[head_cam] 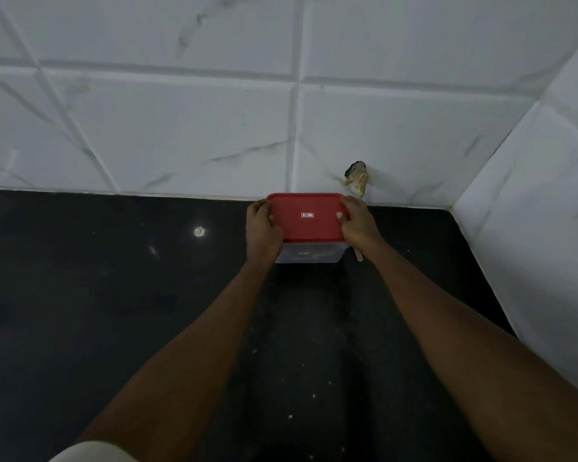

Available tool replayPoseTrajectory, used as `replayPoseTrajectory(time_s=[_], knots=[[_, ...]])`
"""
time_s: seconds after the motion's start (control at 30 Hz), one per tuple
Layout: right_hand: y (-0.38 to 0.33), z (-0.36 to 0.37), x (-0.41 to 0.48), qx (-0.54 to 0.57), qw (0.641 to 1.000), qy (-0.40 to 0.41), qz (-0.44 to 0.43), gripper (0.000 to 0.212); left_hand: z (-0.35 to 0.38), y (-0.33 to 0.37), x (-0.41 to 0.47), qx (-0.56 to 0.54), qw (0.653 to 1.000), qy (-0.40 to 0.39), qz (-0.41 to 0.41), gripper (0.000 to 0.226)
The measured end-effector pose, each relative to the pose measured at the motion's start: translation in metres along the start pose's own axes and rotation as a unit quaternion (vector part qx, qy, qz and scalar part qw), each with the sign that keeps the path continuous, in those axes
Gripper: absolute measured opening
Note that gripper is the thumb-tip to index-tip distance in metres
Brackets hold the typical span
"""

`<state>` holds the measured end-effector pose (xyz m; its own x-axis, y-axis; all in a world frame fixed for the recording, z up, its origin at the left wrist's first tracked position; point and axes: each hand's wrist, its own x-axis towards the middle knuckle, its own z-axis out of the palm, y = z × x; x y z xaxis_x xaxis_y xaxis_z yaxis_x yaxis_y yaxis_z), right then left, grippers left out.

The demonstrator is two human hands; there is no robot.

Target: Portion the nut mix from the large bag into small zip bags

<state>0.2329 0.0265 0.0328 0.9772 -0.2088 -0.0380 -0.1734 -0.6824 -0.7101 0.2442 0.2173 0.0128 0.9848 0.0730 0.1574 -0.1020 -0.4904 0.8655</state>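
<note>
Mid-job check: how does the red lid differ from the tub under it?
The red lid is opaque; the tub below it is clear plastic. The lid shows its whole top face, while the tub shows only its near wall. The left hand and right hand grip the lid at its short ends; whether their fingers reach the tub is hidden. Both are rectangular with rounded corners and carry a small logo mark.

- A home kitchen, by the look of it: a polished black stone bench (114,295) runs into a corner at the far right.
- White marble-look tiles (181,128) cover the far wall and the right wall (548,195).
- A clear plastic food box (309,255) with a red lid (306,225) is near the far wall.
- Pale crumbs (255,350) speckle the near bench.
</note>
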Motion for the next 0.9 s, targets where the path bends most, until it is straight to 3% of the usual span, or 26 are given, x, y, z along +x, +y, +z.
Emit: replayPoseTrajectory(time_s=[0.13, 0.27, 0.43, 0.77, 0.9], knots=[[0.001, 0.003, 0.005, -0.097, 0.995, -0.018, -0.007, 0.044, -0.001, 0.000, 0.005, 0.104, 0.991, -0.070, 0.039, 0.051], [0.004, 0.006, 0.007, -0.233, 0.969, -0.014, -0.088, 0.057, 0.000, 0.004, 0.018, 0.258, 0.951, -0.143, 0.091, 0.061], [0.006, 0.004, 0.012, -0.233, 0.965, -0.078, -0.086, 0.070, -0.001, 0.001, 0.020, 0.242, 0.955, -0.145, 0.092, 0.061], [0.020, 0.022, 0.014, -0.213, 0.972, -0.016, -0.097, 0.075, 0.010, -0.012, 0.018, 0.199, 0.969, -0.105, 0.105, 0.073], [0.018, 0.023, 0.016, -0.246, 0.963, -0.022, -0.104, 0.075, 0.007, -0.013, 0.020, 0.208, 0.967, -0.123, 0.088, 0.074]])
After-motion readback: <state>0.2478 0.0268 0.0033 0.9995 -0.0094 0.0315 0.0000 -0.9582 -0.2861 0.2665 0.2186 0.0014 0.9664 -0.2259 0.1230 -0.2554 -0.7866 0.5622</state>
